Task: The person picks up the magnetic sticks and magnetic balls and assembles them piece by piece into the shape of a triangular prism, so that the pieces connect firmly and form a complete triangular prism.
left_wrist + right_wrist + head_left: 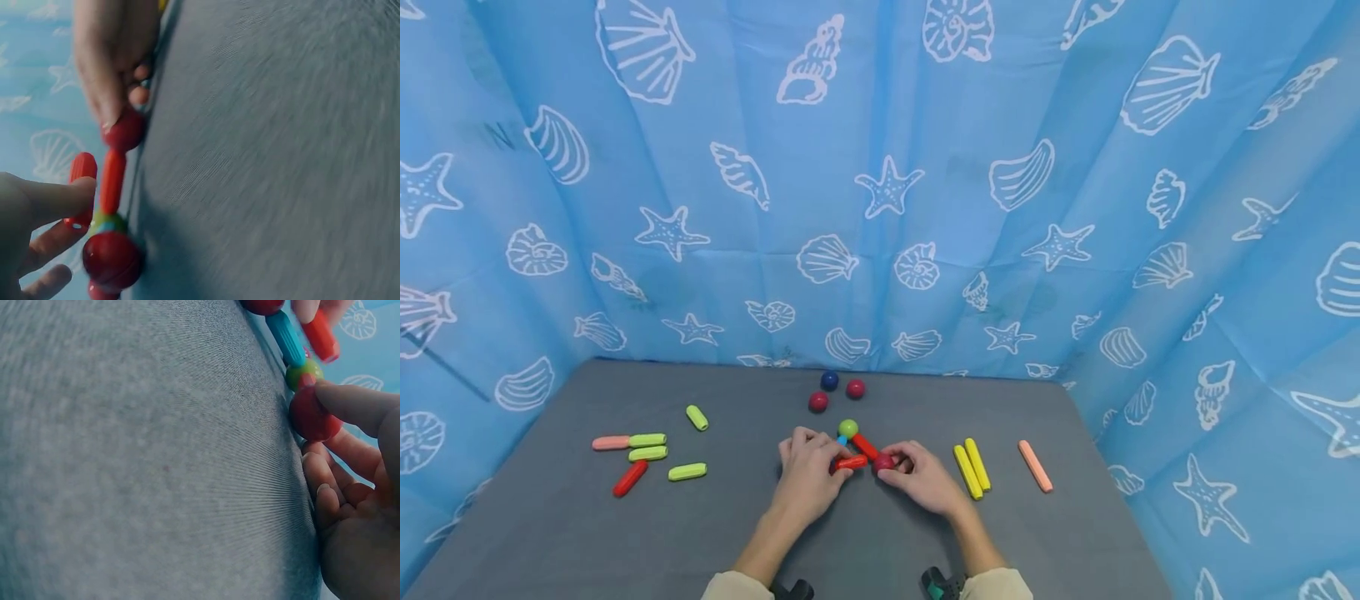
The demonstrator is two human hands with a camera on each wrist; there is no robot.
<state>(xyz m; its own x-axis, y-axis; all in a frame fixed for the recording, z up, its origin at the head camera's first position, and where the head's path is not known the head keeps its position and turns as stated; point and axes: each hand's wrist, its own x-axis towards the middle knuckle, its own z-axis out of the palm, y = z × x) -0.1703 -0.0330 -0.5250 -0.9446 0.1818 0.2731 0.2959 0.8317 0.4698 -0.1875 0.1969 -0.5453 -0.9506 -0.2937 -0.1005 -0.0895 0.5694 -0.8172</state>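
In the head view my left hand [807,471] pinches a red rod [852,462] between thumb and fingers, above the table. My right hand [927,479] grips a red ball [883,464], with thumb and fingertips on it. From that ball a second red rod [865,447] leads to a green ball [847,428]. A blue rod [286,337] runs from the green ball to another red ball [112,261], which the left hand hides in the head view. The held red rod is apart from these joined pieces in the right wrist view.
Two dark red balls [818,402] and a navy ball [829,381] lie behind the hands. Several lime [688,472], red and salmon rods lie at left. Yellow rods [967,472] and a salmon rod [1036,466] lie at right. A blue curtain [880,208] surrounds the grey table [880,550].
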